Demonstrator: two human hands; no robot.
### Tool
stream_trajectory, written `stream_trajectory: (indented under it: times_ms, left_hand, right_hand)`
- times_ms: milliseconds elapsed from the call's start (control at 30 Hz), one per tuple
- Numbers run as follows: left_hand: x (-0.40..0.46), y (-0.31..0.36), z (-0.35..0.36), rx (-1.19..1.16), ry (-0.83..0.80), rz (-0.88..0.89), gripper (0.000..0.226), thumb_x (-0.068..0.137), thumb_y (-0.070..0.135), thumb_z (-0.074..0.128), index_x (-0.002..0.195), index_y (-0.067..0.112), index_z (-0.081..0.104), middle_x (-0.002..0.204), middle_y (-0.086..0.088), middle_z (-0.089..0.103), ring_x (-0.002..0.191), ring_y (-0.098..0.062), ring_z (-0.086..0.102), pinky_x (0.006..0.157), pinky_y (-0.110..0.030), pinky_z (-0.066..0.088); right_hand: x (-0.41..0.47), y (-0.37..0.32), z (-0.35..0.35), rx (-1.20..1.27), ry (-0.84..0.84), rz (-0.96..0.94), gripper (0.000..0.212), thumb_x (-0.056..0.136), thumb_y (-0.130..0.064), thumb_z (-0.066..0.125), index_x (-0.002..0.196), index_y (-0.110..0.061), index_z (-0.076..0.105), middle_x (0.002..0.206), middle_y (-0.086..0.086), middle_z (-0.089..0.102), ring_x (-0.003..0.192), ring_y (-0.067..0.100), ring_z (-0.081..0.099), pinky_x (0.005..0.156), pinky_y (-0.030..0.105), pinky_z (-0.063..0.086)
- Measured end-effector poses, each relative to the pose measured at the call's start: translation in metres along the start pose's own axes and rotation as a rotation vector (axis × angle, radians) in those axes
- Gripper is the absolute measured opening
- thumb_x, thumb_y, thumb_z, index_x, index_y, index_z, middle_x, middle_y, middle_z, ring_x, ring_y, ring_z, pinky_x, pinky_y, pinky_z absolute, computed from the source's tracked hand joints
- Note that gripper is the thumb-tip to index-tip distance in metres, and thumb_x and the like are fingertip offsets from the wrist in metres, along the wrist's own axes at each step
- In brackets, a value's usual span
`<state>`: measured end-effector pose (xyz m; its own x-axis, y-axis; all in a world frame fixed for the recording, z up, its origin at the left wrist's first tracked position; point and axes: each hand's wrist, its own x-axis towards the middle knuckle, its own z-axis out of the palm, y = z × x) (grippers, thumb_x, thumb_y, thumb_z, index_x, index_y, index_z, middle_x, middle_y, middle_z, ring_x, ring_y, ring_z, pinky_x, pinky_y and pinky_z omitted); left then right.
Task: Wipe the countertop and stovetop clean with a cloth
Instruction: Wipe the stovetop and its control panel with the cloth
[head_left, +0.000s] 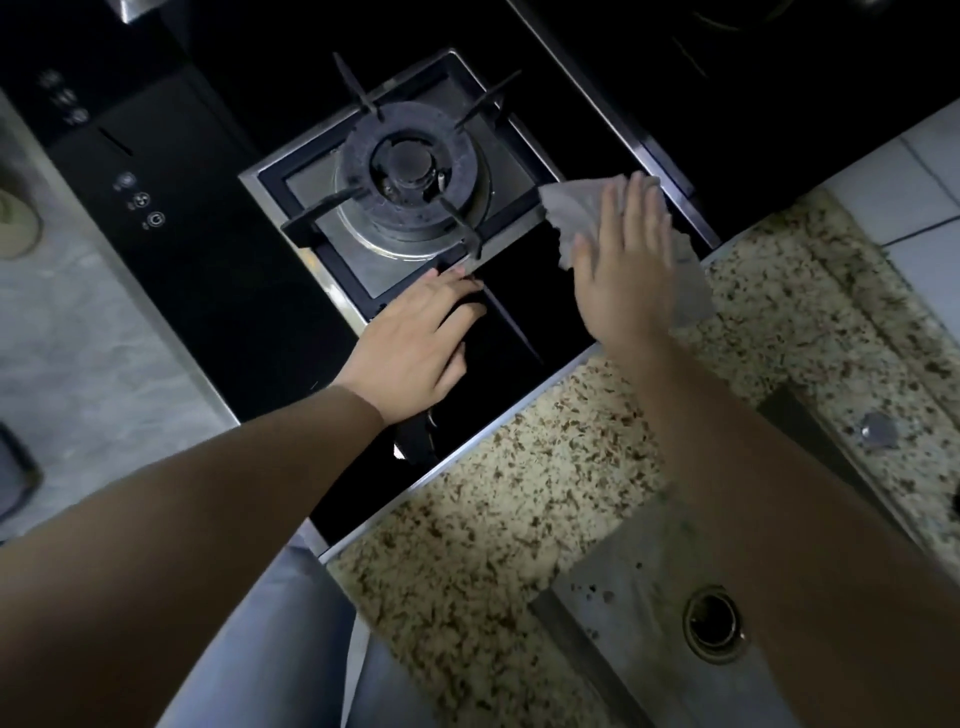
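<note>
Fingers of the right hand (626, 270) press a cloth (576, 208) flat on the stovetop (524, 291) beside speckled countertop (493, 519); left hand (410, 348) seemingly curled.

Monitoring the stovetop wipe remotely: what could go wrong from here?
1. The cloth, pressed flat under the right hand, lies close to a prong of the burner grate and could snag.
2. The left hand rests on the glass stovetop, likely leaving smudges.
</note>
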<state>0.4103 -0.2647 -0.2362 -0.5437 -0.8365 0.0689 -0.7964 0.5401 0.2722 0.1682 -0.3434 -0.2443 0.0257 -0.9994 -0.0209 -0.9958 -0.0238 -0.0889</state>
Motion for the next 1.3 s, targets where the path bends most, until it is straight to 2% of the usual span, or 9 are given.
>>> stream_trajectory:
  times_ms: [133, 233, 367, 567, 700, 833, 1033, 1167, 1300]
  left_hand:
    - [-0.025, -0.015, -0.012, 0.032, -0.015, 0.051, 0.035, 0.093, 0.013, 0.051, 0.124, 0.004, 0.062, 0.136, -0.017, 0.057, 0.142, -0.037, 0.041, 0.122, -0.047, 0.028]
    - [-0.06, -0.036, -0.023, 0.045, -0.027, 0.058, 0.033, 0.094, 0.012, 0.051, 0.123, 0.004, 0.063, 0.138, -0.017, 0.056, 0.141, -0.038, 0.043, 0.119, -0.05, 0.032]
    - [-0.091, -0.05, -0.033, 0.071, -0.044, 0.015, 0.035, 0.093, 0.013, 0.047, 0.123, 0.004, 0.063, 0.145, -0.017, 0.053, 0.139, -0.039, 0.044, 0.118, -0.05, 0.033]
    - [-0.124, -0.076, -0.041, 0.018, 0.013, -0.151, 0.038, 0.094, 0.017, 0.042, 0.124, 0.006, 0.063, 0.146, -0.015, 0.053, 0.141, -0.037, 0.043, 0.118, -0.05, 0.033]
    - [-0.146, -0.102, -0.046, 0.007, 0.036, -0.2, 0.033, 0.095, 0.012, 0.05, 0.125, 0.005, 0.062, 0.143, -0.017, 0.055, 0.139, -0.038, 0.045, 0.115, -0.051, 0.036]
    - [-0.159, -0.124, -0.05, -0.009, 0.034, -0.166, 0.034, 0.095, 0.012, 0.053, 0.127, 0.006, 0.062, 0.143, -0.015, 0.055, 0.138, -0.037, 0.046, 0.114, -0.049, 0.037]
    - [-0.167, -0.141, -0.051, -0.098, 0.047, -0.091, 0.037, 0.098, 0.017, 0.043, 0.128, 0.006, 0.061, 0.147, -0.016, 0.052, 0.14, -0.037, 0.045, 0.118, -0.05, 0.034]
    - [-0.173, -0.156, -0.054, -0.131, 0.046, -0.079, 0.039, 0.099, 0.019, 0.042, 0.129, 0.008, 0.062, 0.147, -0.014, 0.053, 0.142, -0.036, 0.043, 0.119, -0.05, 0.034]
    - [-0.172, -0.166, -0.053, -0.155, 0.035, -0.041, 0.039, 0.1, 0.022, 0.042, 0.132, 0.01, 0.062, 0.147, -0.013, 0.054, 0.142, -0.035, 0.044, 0.118, -0.051, 0.035]
  right_hand:
    - [-0.054, -0.07, 0.005, -0.032, -0.012, -0.025, 0.068, 0.108, -0.046, 0.003, 0.164, -0.008, 0.003, 0.171, 0.018, -0.001, 0.159, 0.034, 0.0, 0.129, 0.049, 0.007]
    - [-0.106, -0.113, 0.009, 0.02, -0.054, -0.136, 0.067, 0.109, -0.043, 0.018, 0.164, -0.006, 0.009, 0.171, 0.019, 0.004, 0.159, 0.034, 0.002, 0.129, 0.049, 0.008]
    - [-0.098, -0.095, 0.012, -0.03, -0.095, -0.227, 0.071, 0.107, -0.052, 0.016, 0.165, -0.012, 0.006, 0.172, 0.014, 0.0, 0.159, 0.03, 0.003, 0.13, 0.046, 0.008]
    - [-0.097, -0.132, 0.018, 0.105, 0.029, 0.202, 0.068, 0.108, -0.044, 0.02, 0.162, -0.003, 0.022, 0.169, 0.024, 0.014, 0.158, 0.039, 0.011, 0.127, 0.053, 0.013]
    - [-0.159, -0.229, 0.024, 0.128, 0.022, 0.019, 0.066, 0.108, -0.039, 0.032, 0.162, -0.003, 0.021, 0.169, 0.022, 0.014, 0.158, 0.037, 0.011, 0.129, 0.049, 0.009]
    - [-0.173, -0.229, 0.03, 0.11, -0.037, -0.108, 0.07, 0.109, -0.047, 0.035, 0.163, -0.01, 0.012, 0.171, 0.014, 0.007, 0.159, 0.033, 0.008, 0.13, 0.042, 0.002]
    - [-0.137, -0.204, 0.024, -0.076, -0.086, 0.352, 0.07, 0.11, -0.051, 0.01, 0.165, -0.008, 0.001, 0.171, 0.018, -0.008, 0.159, 0.032, -0.007, 0.129, 0.045, 0.0]
    - [-0.15, -0.276, 0.036, 0.01, 0.024, 0.251, 0.067, 0.11, -0.046, 0.019, 0.165, -0.009, 0.009, 0.171, 0.022, 0.003, 0.159, 0.035, 0.002, 0.13, 0.043, 0.0]
    - [-0.129, -0.256, 0.036, 0.054, 0.048, 0.24, 0.067, 0.109, -0.044, 0.022, 0.164, -0.008, 0.013, 0.172, 0.017, 0.005, 0.159, 0.032, 0.006, 0.13, 0.046, 0.008]
